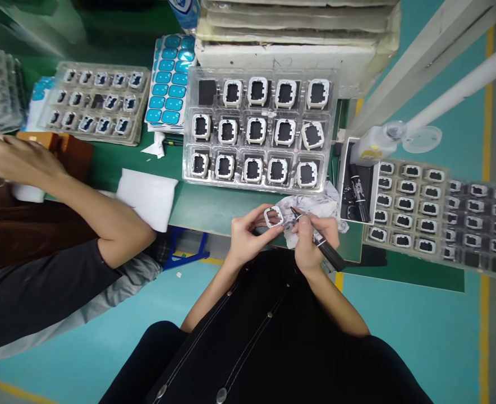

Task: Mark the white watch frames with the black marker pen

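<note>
Between the thumb and fingers of my left hand (250,238) is a small white plastic frame (267,217), square with rounded corners and an open middle. My right hand (309,247) grips a black marker pen (329,252), its dark tip pointing at the frame from the right, a short gap apart. Beneath and behind both hands lies a stained, crumpled cloth (326,205) at the table's front edge. Just beyond stands a clear plastic tray (261,187) with rows of similar white frames on dark pads; its far-left pocket shows only the dark pad (207,92).
A white box (359,216) at right holds another marker (357,191) and a bottle (372,145). More filled trays (403,249) lie beyond it. Sheets of blue stickers (170,90) are at left, near a folded white cloth (147,196). A co-worker's arm (83,207) reaches in at left.
</note>
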`<state>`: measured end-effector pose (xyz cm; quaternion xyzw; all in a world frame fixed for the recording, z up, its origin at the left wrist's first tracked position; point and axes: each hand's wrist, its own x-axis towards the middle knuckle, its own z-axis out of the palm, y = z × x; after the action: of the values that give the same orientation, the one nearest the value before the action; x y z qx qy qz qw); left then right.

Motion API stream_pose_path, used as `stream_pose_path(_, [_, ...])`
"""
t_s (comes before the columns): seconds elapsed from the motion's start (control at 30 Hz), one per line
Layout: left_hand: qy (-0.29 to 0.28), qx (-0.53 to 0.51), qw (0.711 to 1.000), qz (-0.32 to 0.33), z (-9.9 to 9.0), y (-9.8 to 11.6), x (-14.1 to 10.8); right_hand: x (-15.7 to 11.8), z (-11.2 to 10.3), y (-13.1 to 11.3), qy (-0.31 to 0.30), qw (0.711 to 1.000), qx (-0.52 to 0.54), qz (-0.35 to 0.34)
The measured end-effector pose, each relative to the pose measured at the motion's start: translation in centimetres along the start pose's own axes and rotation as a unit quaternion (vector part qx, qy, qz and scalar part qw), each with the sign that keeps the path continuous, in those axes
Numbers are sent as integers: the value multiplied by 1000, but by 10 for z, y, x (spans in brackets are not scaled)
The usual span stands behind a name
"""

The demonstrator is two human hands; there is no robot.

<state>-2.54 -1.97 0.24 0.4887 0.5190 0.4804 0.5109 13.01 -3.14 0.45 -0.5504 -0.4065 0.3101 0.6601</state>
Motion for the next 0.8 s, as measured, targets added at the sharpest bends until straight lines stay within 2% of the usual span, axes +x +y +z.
stream_pose_path(0.2, [5,-10,1000,-6,1,-4,1,0,0,1,15,999,-38,-9])
stream_pose_path(0.3, [-3,1,1000,15,0,-2,-3,-1,-3,3,9,999,-39,-16])
stream_pose_path(0.4, [1,82,991,110,-9,14,-8,-2,-6,6,9,999,-47,-5])
stream_pose_path(0.43, [7,130,979,160,-15,22,-6,-2,-6,7,13,999,-47,-6])
stream_pose_path(0.5, [25,241,936,257,-31,42,6,-2,-7,9,21,999,-42,-13])
stream_pose_path(0.57, [52,340,884,315,-52,62,33,-2,-7,11,21,999,-36,-18])
stream_pose_path(0.63, [86,407,846,333,-76,79,77,-2,-7,12,18,999,-34,-15])
stream_pose_path(0.7, [85,438,827,342,-99,90,130,-2,-7,13,19,999,-37,-9])
stream_pose_path(0.8, [56,456,819,344,-130,97,205,-3,-9,14,23,999,-48,2])
